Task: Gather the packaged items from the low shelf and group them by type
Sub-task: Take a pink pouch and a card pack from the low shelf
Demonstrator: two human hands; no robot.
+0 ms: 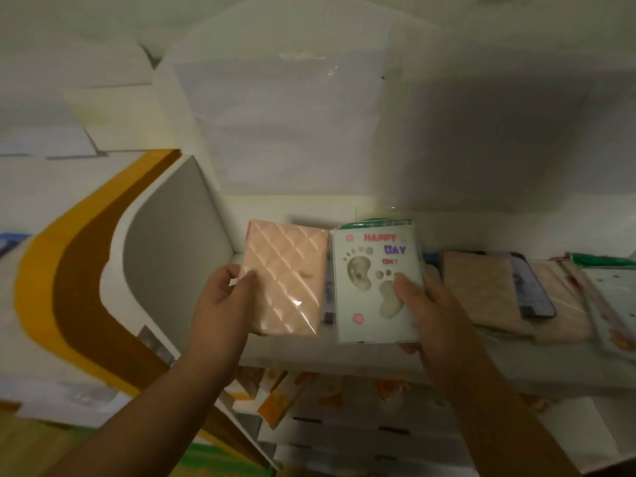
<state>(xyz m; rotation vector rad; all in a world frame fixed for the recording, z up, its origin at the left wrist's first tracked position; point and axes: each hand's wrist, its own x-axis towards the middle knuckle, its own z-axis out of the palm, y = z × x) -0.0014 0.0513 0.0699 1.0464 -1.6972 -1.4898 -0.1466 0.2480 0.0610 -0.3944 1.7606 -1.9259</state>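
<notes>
My left hand [223, 301] grips a pink quilted packet [287, 280] wrapped in clear film, thumb on its front. Beside it, my right hand [425, 304] holds a pale green packet [375, 284] printed with two footprints and "HAPPY DAY", thumb pressed on the front. Both packets are held side by side above the white shelf [344, 361]. On the shelf to the right lie a beige patterned packet [478, 290], a dark-edged packet [535, 290], another pinkish packet [564, 311] and a pale one [612, 304] at the frame edge.
A white rounded side panel [172, 249] with yellow and brown stripes closes the shelf on the left. Below the shelf edge, a lower level holds several orange-and-white packets [275, 397] and white boxes [361, 438]. White wall behind.
</notes>
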